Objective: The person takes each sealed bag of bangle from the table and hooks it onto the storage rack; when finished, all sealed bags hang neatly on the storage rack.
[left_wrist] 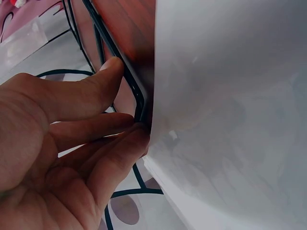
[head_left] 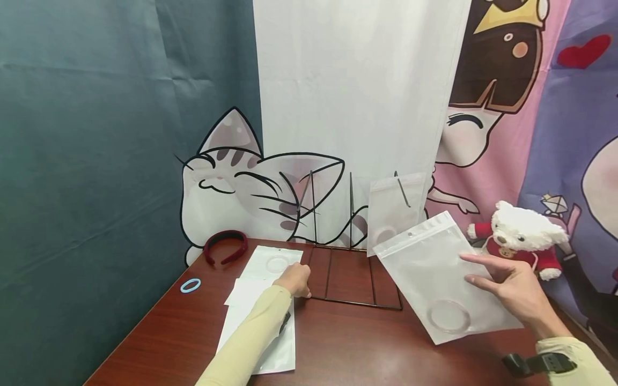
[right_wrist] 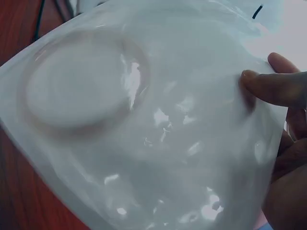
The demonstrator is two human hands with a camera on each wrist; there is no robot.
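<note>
My left hand (head_left: 295,279) is at the left front corner of a black wire display rack (head_left: 357,303), with thumb and fingers pinching its wire in the left wrist view. Beside that hand lies a white zip bag (head_left: 258,262) with a clear ring showing inside. Raised at the right, another zip bag (head_left: 420,268) is pinched along its side edge by my right hand (head_left: 519,292). The held bag is tilted, and a clear round ring (right_wrist: 81,132) shows through its film. A similar bag (head_left: 386,206) hangs from the rack's right hook.
More white bags (head_left: 277,356) lie on the table under my left forearm. A dark red headband (head_left: 225,234) and a light blue ring (head_left: 191,280) sit at the table's left side. Behind my right hand is a white teddy bear (head_left: 519,230) in red clothing. Printed curtains stand behind the table.
</note>
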